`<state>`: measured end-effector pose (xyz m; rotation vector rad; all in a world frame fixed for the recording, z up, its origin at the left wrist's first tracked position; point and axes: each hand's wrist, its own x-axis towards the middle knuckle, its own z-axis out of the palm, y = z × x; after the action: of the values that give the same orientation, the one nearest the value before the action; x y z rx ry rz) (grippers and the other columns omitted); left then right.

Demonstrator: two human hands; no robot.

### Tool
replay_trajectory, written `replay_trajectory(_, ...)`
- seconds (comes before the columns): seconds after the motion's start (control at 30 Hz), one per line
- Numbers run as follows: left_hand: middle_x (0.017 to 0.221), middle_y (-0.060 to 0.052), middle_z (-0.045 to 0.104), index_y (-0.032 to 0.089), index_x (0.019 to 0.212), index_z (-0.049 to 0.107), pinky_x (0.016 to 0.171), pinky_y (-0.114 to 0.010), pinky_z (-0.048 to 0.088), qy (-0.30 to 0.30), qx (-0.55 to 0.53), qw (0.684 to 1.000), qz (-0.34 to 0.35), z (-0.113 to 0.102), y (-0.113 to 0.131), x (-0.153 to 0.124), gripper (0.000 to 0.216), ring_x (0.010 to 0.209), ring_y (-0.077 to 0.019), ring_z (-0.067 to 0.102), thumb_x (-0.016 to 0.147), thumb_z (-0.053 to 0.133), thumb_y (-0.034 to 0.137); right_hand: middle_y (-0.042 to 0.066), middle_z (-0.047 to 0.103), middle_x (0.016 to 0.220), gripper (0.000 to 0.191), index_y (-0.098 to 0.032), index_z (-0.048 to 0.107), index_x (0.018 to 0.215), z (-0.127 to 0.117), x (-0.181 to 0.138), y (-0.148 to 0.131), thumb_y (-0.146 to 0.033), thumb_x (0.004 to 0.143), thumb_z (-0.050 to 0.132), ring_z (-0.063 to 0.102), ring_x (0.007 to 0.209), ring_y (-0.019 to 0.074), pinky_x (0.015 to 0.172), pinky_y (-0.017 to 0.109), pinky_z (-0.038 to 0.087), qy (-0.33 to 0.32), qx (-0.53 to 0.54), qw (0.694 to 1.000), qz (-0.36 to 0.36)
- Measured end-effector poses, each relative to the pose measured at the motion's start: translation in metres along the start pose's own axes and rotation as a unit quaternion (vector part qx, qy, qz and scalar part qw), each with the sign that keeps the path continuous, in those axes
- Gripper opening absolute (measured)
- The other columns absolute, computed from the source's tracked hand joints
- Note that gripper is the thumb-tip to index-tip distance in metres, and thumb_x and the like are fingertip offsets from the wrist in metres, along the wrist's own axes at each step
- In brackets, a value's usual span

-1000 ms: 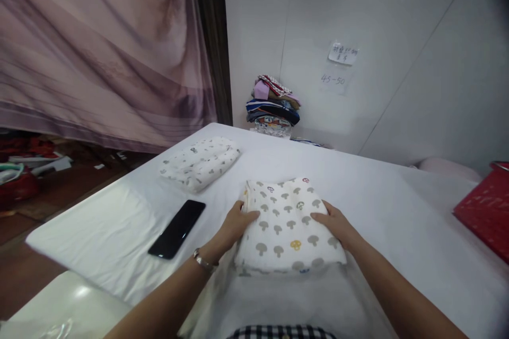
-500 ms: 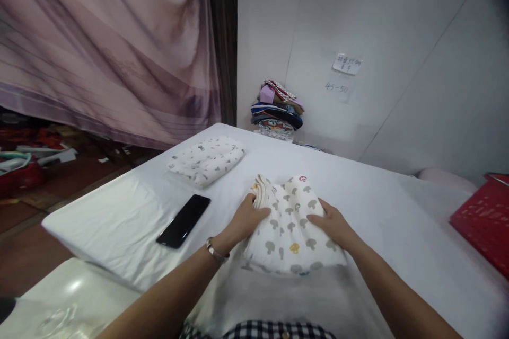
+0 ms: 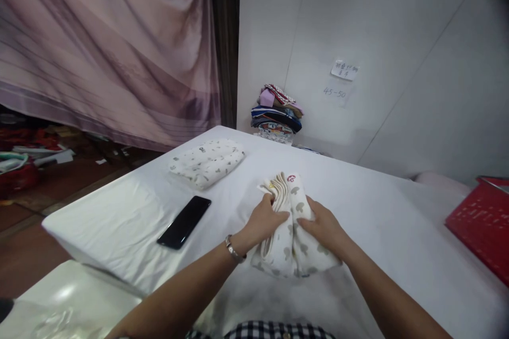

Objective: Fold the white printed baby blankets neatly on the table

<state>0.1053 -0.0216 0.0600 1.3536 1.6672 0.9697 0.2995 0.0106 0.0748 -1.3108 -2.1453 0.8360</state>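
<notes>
A white cloth printed with grey mushrooms (image 3: 292, 246) lies bunched on the white table (image 3: 377, 212) in front of me. My left hand (image 3: 264, 220) grips its left side, fingers curled over the layered edge. On the right side of the cloth, my right hand (image 3: 322, 228) presses inward with closed fingers. The two hands are close together, and the cloth is pushed up into a fold between them. A bracelet is on my left wrist.
A second folded patterned cloth (image 3: 207, 161) rests at the far left of the table. A black phone (image 3: 184, 214) lies to my left. Folded clothes are piled (image 3: 276, 111) against the wall. A red basket (image 3: 479, 222) sits at the right edge.
The cloth lay flat with my hands on its two sides. Both hands have moved toward each other, squeezing the cloth into a narrow raised fold.
</notes>
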Motion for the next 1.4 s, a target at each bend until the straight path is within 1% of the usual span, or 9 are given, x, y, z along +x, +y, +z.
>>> replay_trajectory(0.23,0.101,-0.007,0.063,0.018,0.1,0.05,0.077,-0.031,0.043,-0.01,-0.116,0.993,0.032,0.016,0.002,0.003,0.05,0.092,-0.0242,0.058,0.063,0.072,0.045,0.005,0.059,0.11,0.053,-0.025,0.044,0.13,-0.005,0.001,-0.006,-0.029,0.077,0.052,0.054,0.1,0.0247,0.086,0.036,0.04,0.002,-0.098,0.995,0.01)
replay_trajectory(0.4,0.105,-0.011,0.059,0.016,0.098,0.049,0.078,-0.032,0.044,-0.036,-0.251,0.967,-0.008,0.023,0.012,-0.002,0.05,0.094,-0.0238,0.057,0.061,0.076,0.035,0.006,0.058,0.103,0.053,-0.025,0.038,0.135,-0.012,-0.006,-0.009,-0.038,0.084,0.046,0.057,0.09,0.0223,0.08,0.034,0.042,0.013,-0.146,0.989,0.01)
replay_trajectory(0.53,0.103,-0.009,0.057,0.017,0.101,0.048,0.069,-0.031,0.046,-0.071,-0.341,0.935,-0.068,0.027,0.02,-0.01,0.046,0.09,-0.0224,0.057,0.063,0.07,0.028,0.008,0.054,0.113,0.07,-0.025,0.02,0.144,-0.018,-0.014,-0.012,-0.051,0.084,0.045,0.057,0.091,0.0223,0.079,0.034,0.042,0.005,-0.17,0.985,0.004)
replay_trajectory(0.6,0.102,-0.008,0.056,0.017,0.101,0.048,0.066,-0.029,0.046,-0.084,-0.369,0.922,-0.075,0.03,0.021,-0.013,0.041,0.09,-0.0213,0.056,0.064,0.064,0.022,0.009,0.051,0.118,0.077,-0.027,0.014,0.146,-0.02,-0.018,-0.015,-0.056,0.083,0.046,0.056,0.095,0.0232,0.079,0.034,0.041,-0.009,-0.188,0.982,-0.007)
replay_trajectory(0.7,0.102,-0.007,0.055,0.017,0.101,0.05,0.065,-0.026,0.046,-0.095,-0.408,0.906,-0.053,0.037,0.023,-0.016,0.04,0.091,-0.0193,0.054,0.062,0.057,0.015,0.012,0.049,0.119,0.083,-0.026,0.015,0.146,-0.021,-0.021,-0.025,-0.06,0.079,0.05,0.052,0.102,0.0269,0.081,0.036,0.04,-0.02,-0.238,0.971,-0.017)
replay_trajectory(0.9,0.097,-0.004,0.059,0.018,0.104,0.054,0.067,-0.025,0.045,-0.133,-0.445,0.885,-0.019,0.05,0.032,-0.025,0.044,0.091,-0.0186,0.055,0.061,0.057,0.015,0.014,0.046,0.114,0.094,-0.025,0.023,0.142,-0.021,-0.031,-0.045,-0.062,0.066,0.064,0.049,0.096,0.0295,0.082,0.041,0.037,0.032,-0.349,0.936,-0.035)
replay_trajectory(1.07,0.11,-0.002,0.059,0.024,0.11,0.052,0.074,-0.029,0.048,-0.185,-0.46,0.868,-0.007,0.053,0.037,-0.035,0.048,0.1,-0.0219,0.055,0.063,0.063,0.022,0.014,0.047,0.111,0.095,-0.025,0.021,0.142,-0.026,-0.038,-0.042,-0.064,0.065,0.06,0.048,0.09,0.0311,0.078,0.044,0.038,0.077,-0.394,0.915,-0.038)
replay_trajectory(1.27,0.112,-0.005,0.059,0.022,0.108,0.054,0.077,-0.035,0.049,-0.141,-0.444,0.884,-0.043,0.068,0.03,-0.045,0.063,0.101,-0.0289,0.057,0.05,0.074,0.034,0.015,0.052,0.109,0.099,-0.022,0.019,0.143,-0.035,-0.051,-0.031,-0.071,0.064,0.054,0.052,0.086,0.0324,0.073,0.042,0.041,0.043,-0.384,0.922,-0.018)
replay_trajectory(1.4,0.102,-0.004,0.062,0.023,0.103,0.053,0.071,-0.038,0.05,-0.133,-0.454,0.878,-0.074,0.081,0.018,-0.044,0.067,0.089,-0.0291,0.061,0.041,0.078,0.033,0.01,0.053,0.112,0.096,-0.031,0.017,0.142,-0.039,-0.056,-0.024,-0.067,0.062,0.058,0.055,0.089,0.0314,0.073,0.038,0.041,0.003,-0.343,0.939,-0.001)
